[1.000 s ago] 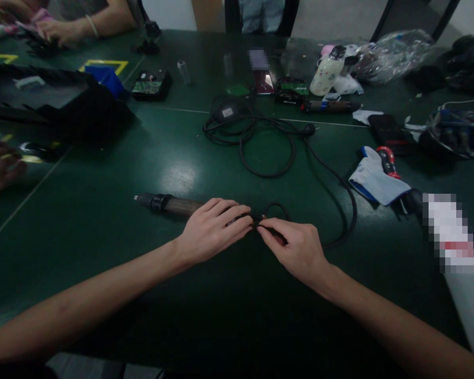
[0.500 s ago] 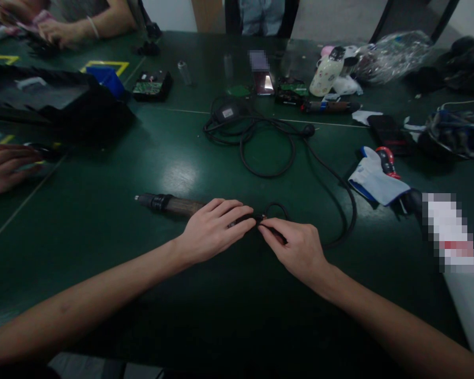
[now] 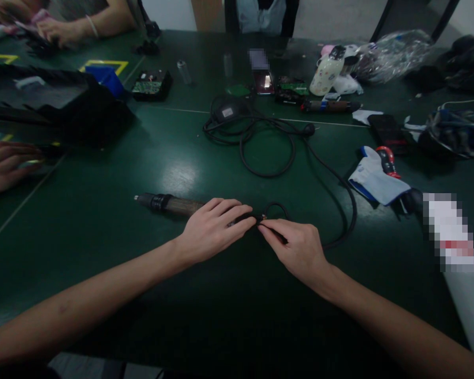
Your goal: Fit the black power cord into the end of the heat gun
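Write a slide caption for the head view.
Left hand on a cylindrical tool, right hand at one end, green table beneath.

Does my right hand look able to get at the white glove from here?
Probably yes: only the cable, lying on the table, seems to run between the right hand and the glove. That hand is busy at the end of the tool, though.

Head-worn view, forward and down, apparently near
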Demonstrator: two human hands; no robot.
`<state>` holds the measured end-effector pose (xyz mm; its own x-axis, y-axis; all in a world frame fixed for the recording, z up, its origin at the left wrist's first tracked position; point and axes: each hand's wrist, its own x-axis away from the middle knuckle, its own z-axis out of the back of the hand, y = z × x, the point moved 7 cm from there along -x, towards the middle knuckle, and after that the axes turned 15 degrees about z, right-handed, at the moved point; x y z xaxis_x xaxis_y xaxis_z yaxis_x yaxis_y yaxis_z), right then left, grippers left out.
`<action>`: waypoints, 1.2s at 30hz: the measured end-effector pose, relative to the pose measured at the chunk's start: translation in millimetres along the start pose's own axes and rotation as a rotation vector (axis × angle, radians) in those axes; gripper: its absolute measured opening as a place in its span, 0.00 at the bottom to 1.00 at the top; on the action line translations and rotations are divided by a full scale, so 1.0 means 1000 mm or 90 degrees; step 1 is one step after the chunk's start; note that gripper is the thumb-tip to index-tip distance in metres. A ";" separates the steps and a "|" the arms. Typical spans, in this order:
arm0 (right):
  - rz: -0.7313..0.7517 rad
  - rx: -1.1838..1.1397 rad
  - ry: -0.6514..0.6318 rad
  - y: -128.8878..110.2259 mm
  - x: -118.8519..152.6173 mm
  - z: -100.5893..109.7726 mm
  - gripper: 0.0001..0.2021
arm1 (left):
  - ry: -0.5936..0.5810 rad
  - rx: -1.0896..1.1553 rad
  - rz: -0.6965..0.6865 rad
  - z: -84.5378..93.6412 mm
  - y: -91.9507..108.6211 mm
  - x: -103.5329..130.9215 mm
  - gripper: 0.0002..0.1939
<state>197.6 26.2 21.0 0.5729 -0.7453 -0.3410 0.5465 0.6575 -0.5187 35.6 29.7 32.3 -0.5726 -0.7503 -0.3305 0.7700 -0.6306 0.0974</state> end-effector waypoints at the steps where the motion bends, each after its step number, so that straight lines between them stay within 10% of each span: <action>1: 0.000 0.000 0.003 0.000 0.000 0.000 0.10 | 0.002 0.002 0.003 0.000 0.000 0.000 0.14; 36: 0.004 -0.009 0.000 0.000 0.000 -0.001 0.10 | -0.006 -0.018 -0.001 -0.002 0.000 -0.001 0.12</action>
<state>197.6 26.2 20.2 0.5763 -0.7416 -0.3434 0.5350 0.6600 -0.5274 36.8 30.7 30.4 -0.5768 -0.7511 -0.3211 0.7763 -0.6264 0.0707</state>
